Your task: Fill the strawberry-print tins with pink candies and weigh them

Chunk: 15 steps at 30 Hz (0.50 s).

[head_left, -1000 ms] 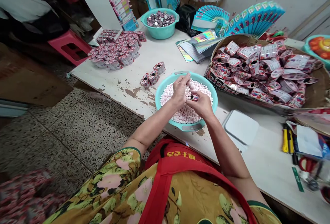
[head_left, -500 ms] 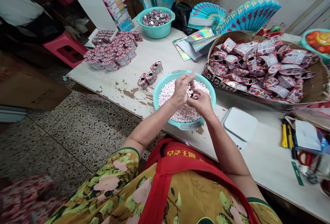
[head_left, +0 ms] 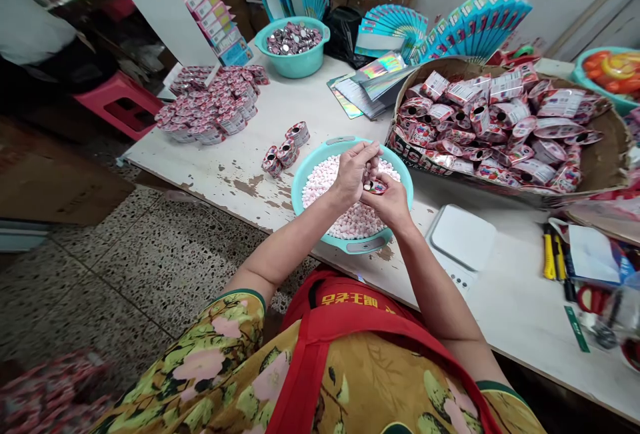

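A turquoise basin (head_left: 300, 202) of small pale pink and white candies (head_left: 320, 181) stands at the table's front edge. Over it, my right hand (head_left: 393, 206) grips a small red printed packet (head_left: 375, 187) with a round opening facing up. My left hand (head_left: 354, 173) is cupped closed right above that opening, with a few candies showing at its fingers. Left of the basin are three similar packets (head_left: 287, 151), standing on the table.
A cardboard box (head_left: 607, 147) full of flat packets lies at the right. Near it are a white scale (head_left: 463, 237) and yellow cutters (head_left: 549, 254). Filled packets cluster (head_left: 215, 104) at the back left, beside another turquoise basin (head_left: 300, 64) of shiny round pieces.
My left fingers have curled in closer over the packet, and fewer candies show between them. The whole view has shifted slightly. The right hand keeps hold of the packet.
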Available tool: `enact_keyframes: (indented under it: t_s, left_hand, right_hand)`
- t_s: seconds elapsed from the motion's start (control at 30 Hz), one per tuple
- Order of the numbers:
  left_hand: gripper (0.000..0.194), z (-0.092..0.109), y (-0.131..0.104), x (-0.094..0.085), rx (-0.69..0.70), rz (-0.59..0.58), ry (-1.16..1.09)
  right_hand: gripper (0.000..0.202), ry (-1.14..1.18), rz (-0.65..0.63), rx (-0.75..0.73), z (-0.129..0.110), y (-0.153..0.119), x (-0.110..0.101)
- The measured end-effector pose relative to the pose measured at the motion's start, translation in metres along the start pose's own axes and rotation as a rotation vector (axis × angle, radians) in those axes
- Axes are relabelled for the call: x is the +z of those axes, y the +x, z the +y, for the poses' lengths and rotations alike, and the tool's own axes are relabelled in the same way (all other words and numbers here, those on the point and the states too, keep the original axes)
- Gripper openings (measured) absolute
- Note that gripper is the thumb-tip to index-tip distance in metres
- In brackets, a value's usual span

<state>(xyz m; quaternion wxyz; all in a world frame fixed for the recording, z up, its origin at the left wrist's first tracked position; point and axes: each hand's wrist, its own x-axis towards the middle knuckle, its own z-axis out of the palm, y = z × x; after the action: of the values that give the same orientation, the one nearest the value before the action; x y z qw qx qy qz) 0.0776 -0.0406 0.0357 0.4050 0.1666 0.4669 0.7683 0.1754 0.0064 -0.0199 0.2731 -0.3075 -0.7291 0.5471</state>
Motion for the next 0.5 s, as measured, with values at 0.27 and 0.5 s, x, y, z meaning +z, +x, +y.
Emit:
enact_keyframes:
  t_s: [0.27, 0.5]
  left_hand:
    - [0.033, 0.009, 0.003, 0.000, 0.041, 0.010, -0.075]
    - [0.028, 0.011, 0.009, -0.041, 0.151, 0.118, 0.035]
  right_hand:
    - [0.050, 0.160, 0.016, 0.012, 0.003, -0.001, 0.000]
    - [0.056, 0.284, 0.097, 0.065, 0.009, -0.018, -0.029]
